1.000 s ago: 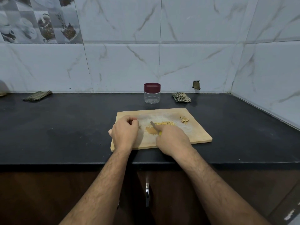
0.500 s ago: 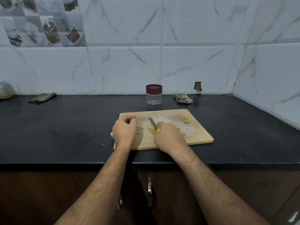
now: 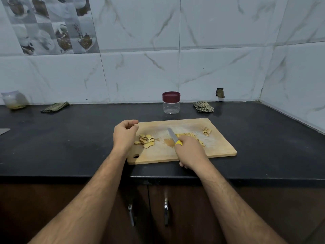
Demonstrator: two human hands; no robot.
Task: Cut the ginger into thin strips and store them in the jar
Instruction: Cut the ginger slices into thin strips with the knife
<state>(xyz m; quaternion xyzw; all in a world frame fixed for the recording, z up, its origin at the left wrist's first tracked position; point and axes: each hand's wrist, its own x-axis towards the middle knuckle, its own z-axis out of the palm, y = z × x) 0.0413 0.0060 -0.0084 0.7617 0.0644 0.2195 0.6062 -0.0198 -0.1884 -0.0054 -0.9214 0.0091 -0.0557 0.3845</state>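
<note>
Pale yellow ginger slices [image 3: 146, 140] piled just left of frame centre on the wooden board. Thin yellow ginger strips [image 3: 189, 135] heaped right of centre, partly hidden. Clear plastic jar with maroon lid [image 3: 171, 102] upright, closed, above centre.

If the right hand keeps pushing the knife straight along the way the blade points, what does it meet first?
The right hand holds the knife, whose blade points up and left across the cutting board. That line looks free over bare board. Beyond the far edge, the jar stands nearby, but slightly right of it; depth is unclear.

Bare, hairy forearms; seemingly no sleeves.
</note>
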